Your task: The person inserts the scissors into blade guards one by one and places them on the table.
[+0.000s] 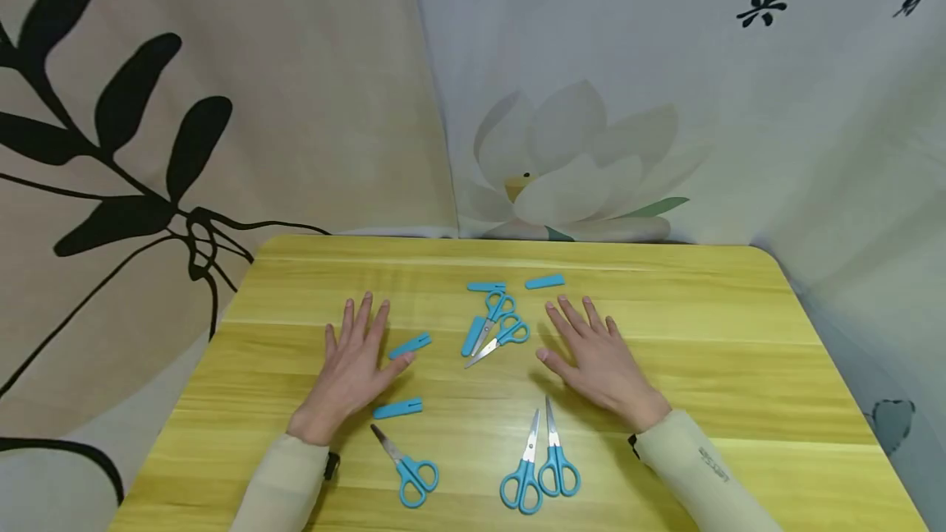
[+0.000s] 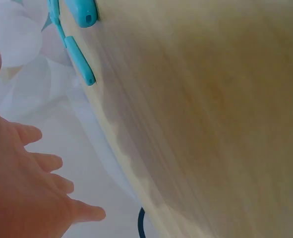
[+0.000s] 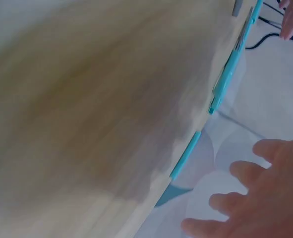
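Note:
Both hands are held over the wooden table with fingers spread and nothing in them. Beside the thumb of the left hand lies a blue blade cover, with a second blue cover nearer the front. Below these, blue-handled scissors point up and left. To the left of the right hand, two scissors lie crossing close together beside a blue cover. Front centre, two more scissors lie side by side, blades pointing away. In the right wrist view, the spread fingers show above the tabletop.
Toward the far edge of the table lie two further blue covers, one touching or very near a scissors handle, the other to its right. Printed curtains hang behind and beside the table.

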`<action>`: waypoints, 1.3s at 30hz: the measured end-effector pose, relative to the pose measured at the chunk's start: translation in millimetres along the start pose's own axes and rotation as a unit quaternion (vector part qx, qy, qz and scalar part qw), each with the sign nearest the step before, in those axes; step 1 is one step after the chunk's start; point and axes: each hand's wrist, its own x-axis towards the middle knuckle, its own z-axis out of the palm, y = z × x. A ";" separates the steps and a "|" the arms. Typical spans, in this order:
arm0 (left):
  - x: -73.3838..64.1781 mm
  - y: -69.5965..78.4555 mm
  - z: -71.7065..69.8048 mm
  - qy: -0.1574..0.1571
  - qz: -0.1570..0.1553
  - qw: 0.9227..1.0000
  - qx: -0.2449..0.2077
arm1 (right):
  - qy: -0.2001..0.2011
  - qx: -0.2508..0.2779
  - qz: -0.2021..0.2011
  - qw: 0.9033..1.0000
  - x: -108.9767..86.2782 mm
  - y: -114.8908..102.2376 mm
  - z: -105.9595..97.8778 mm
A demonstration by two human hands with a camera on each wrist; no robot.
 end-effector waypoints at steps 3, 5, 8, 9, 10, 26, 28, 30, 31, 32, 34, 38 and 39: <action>-1.4 0.1 -0.3 0.002 0.004 1.000 -0.001 | -0.010 0.019 -0.025 0.999 6.7 -5.6 0.3; -2.2 -0.4 -0.3 0.000 0.004 1.000 -0.002 | -0.017 0.031 -0.045 0.998 12.0 -7.6 0.8; -3.2 -2.0 -0.1 -0.002 0.002 1.000 -0.006 | -0.029 0.049 -0.082 0.995 20.6 -8.7 2.4; -3.6 -2.6 -0.1 -0.001 0.002 1.000 -0.008 | -0.032 0.051 -0.097 0.994 23.8 -8.8 3.6; -3.7 -3.1 -0.3 0.000 0.002 1.000 -0.008 | -0.035 0.055 -0.111 0.992 26.7 -9.3 4.5; -8.4 -0.6 -0.6 0.002 0.008 0.999 -0.031 | -0.144 0.040 -0.191 0.970 51.1 -20.2 13.6; -8.8 -0.9 0.0 0.002 0.009 0.999 -0.034 | -0.145 0.036 -0.191 0.970 51.4 -19.4 15.6; -9.1 -1.3 0.2 0.004 0.010 0.999 -0.036 | -0.145 0.032 -0.189 0.971 51.4 -17.7 17.1; -9.2 -1.4 0.3 0.005 0.011 0.999 -0.037 | -0.144 0.032 -0.189 0.971 51.4 -16.7 17.6; -9.2 -1.8 0.4 0.006 0.011 0.999 -0.037 | -0.142 0.033 -0.191 0.971 51.4 -15.7 18.2; -9.5 -2.2 0.0 0.007 0.011 0.999 -0.037 | -0.139 0.034 -0.194 0.970 51.5 -14.0 18.6; -9.6 -3.6 -0.3 0.006 0.009 0.999 -0.034 | -0.127 0.022 -0.206 0.970 52.1 -11.8 19.0; -9.7 -3.9 -0.6 0.006 0.009 0.999 -0.033 | -0.122 0.017 -0.210 0.970 52.6 -11.7 19.1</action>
